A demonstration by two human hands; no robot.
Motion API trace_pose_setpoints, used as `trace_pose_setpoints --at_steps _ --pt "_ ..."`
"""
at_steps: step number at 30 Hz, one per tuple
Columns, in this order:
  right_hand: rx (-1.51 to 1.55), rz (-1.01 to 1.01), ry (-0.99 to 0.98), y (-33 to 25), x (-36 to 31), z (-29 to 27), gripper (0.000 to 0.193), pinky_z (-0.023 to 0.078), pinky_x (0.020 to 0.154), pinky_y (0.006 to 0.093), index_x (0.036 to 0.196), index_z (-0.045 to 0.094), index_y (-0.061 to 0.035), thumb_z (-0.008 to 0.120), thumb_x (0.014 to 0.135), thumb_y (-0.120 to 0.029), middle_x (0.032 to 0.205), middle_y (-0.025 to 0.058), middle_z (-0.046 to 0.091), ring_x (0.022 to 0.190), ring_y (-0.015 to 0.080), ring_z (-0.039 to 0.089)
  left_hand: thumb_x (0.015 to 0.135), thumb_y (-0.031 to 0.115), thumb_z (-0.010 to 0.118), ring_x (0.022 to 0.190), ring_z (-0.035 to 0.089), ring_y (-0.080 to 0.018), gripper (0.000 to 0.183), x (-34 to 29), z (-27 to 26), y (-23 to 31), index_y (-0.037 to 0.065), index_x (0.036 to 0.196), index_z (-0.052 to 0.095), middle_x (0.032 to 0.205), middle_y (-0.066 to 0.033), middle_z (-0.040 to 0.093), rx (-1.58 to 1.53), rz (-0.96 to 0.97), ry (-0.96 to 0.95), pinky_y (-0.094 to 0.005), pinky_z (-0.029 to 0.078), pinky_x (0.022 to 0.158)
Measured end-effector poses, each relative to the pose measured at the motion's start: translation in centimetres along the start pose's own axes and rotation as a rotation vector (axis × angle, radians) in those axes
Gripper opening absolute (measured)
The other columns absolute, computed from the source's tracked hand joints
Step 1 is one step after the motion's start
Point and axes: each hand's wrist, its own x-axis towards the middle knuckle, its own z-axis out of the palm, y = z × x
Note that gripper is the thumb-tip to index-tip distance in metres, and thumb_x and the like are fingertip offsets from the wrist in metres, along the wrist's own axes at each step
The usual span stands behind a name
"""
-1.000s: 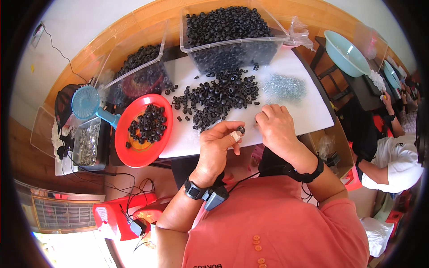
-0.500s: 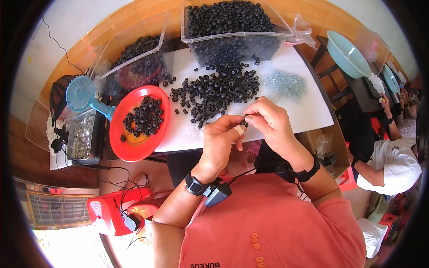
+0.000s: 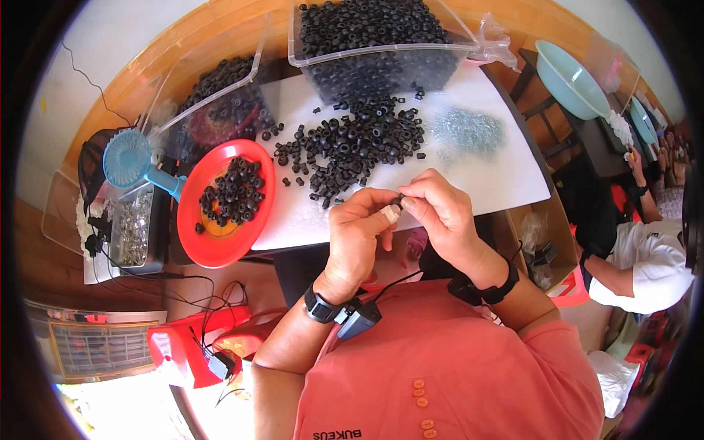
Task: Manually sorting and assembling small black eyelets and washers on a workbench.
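Well left of the left hand (image 3: 356, 231) is a round-headed blue plastic fan (image 3: 127, 158); nearer it, a round red plastic plate (image 3: 209, 251) bears small black pieces. Just beyond that hand spreads a loose heap of matte black pieces (image 3: 359, 143). The left hand, thumb wrapped in white, pinches a small dark part (image 3: 397, 202) — the right hand (image 3: 444, 209) brings bent fingertips against it, whether gripping I cannot tell. Beyond the right hand lies a pale, silvery-blue pile of fine bits (image 3: 468, 136).
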Motion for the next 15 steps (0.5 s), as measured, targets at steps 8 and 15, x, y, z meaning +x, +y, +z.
trace_pose_setpoints --at_steps 8,15 --pt "-0.189 -0.059 -0.138 -0.6 1.1 -1.5 0.018 0.048 0.061 0.0403 0.091 0.059 -0.0025 0.067 0.078 0.007 0.084 0.0115 0.059 0.072 0.0326 0.06 0.092 0.002 0.066 0.053 0.051 -0.0063 0.012 -0.2 0.5 0.0 -0.004 0.102 0.068 0.074 -0.0024 0.062 0.063 0.024 0.007 -0.021 0.039 0.047" --pt "-0.301 -0.115 -0.19 -0.4 1.1 -1.9 0.022 0.048 0.064 0.0438 0.086 0.056 -0.0056 0.065 0.07 0.005 0.081 0.01 0.057 0.077 0.0334 0.06 0.091 0.0 0.067 0.05 0.051 -0.0064 0.012 -0.1 0.7 -0.4 -0.003 0.102 0.068 0.072 -0.0026 0.063 0.138 0.058 0.017 -0.0207 0.038 0.045"
